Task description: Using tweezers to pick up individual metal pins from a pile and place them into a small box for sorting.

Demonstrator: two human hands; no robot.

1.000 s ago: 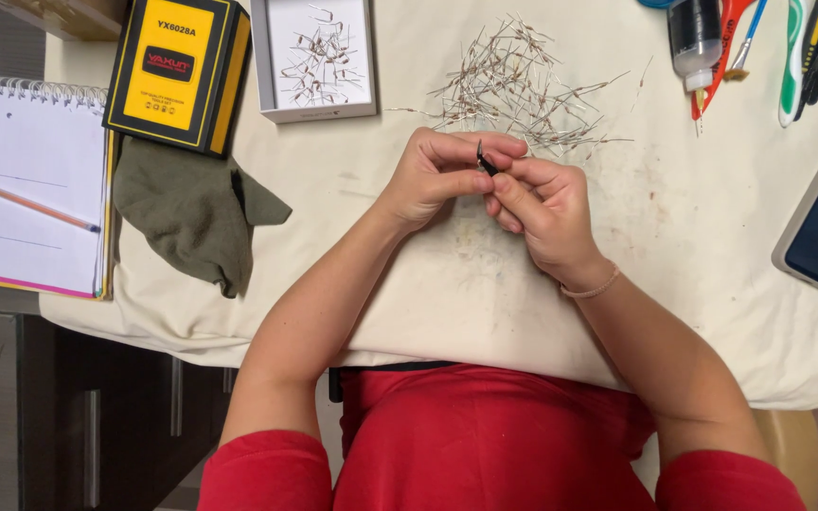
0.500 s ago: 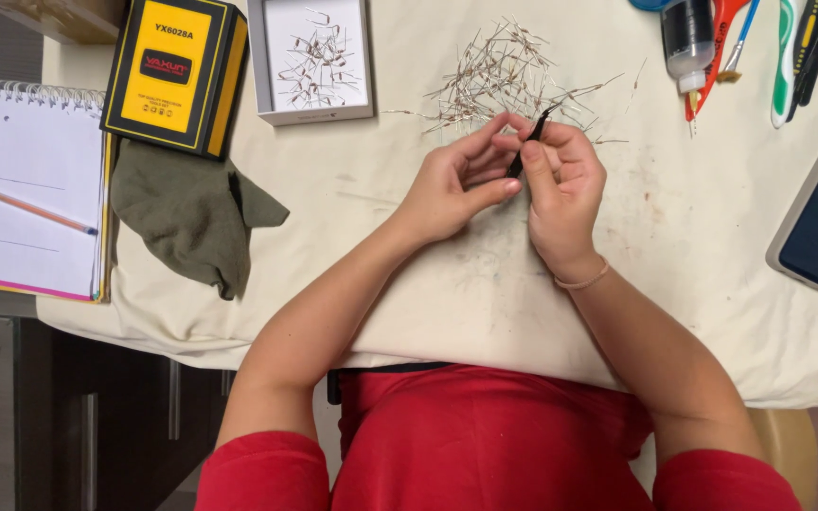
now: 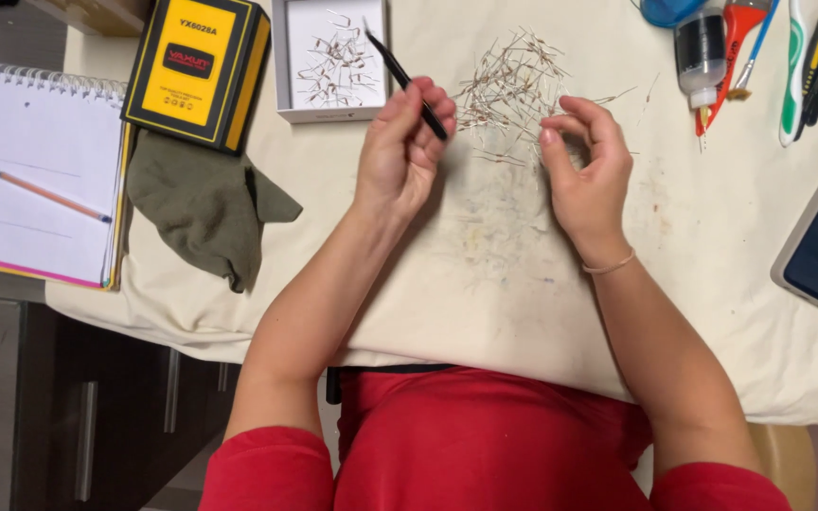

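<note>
Even, warm overhead light — bright on the cream cloth-covered table [image 3: 485,284], with only soft, short shadows. Focus is sharp throughout — no glare, little edge distortion.

I'm wearing a red top, short sleeves ending above the elbows, forearms bare. My left hand [image 3: 400,142] has no rings and no watch. My right hand [image 3: 587,166] has no rings either; a thin pale band sits round that wrist. A dark strip runs along the top's hem at my waist.
</note>
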